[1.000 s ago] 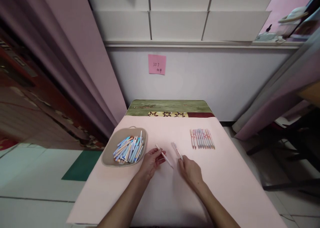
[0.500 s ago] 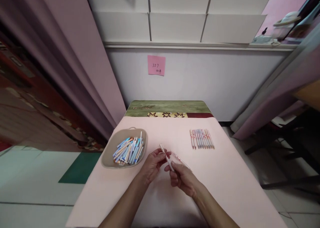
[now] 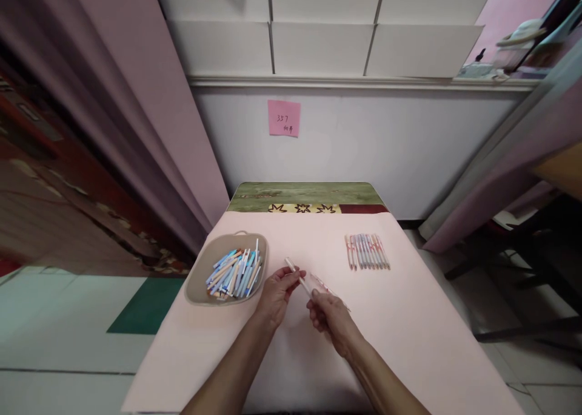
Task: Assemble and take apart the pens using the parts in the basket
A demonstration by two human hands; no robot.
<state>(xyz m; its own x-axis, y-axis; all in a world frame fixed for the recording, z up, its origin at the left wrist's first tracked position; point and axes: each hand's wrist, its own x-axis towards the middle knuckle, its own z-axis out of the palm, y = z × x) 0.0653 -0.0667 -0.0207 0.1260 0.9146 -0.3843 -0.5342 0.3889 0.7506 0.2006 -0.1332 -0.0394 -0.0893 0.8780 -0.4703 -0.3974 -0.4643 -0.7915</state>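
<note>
A slim whitish pen [image 3: 291, 264] slants between my two hands above the middle of the table. My left hand [image 3: 278, 296] pinches it with thumb and fingertips near its middle. My right hand [image 3: 334, 321] has its fingers closed at the pen's near end, where blur hides the detail. Just beyond my right hand, another thin pen with red marks [image 3: 322, 284] lies on the cloth, partly covered by that hand. To the left of my left hand stands a beige basket [image 3: 195, 286] holding a heap of blue, white and tan pens [image 3: 236, 272].
Several pens [image 3: 367, 252] lie side by side in a row at the right of the table. A pale pink cloth [image 3: 409, 342] covers most of the tabletop. Behind it, a pink note [image 3: 284, 118] sticks to the white wall. Purple curtains [image 3: 182, 99] hang at the left.
The held pen has shifted slightly up and to the left with my left hand. My right hand has moved a little right, toward the pen's near end.
</note>
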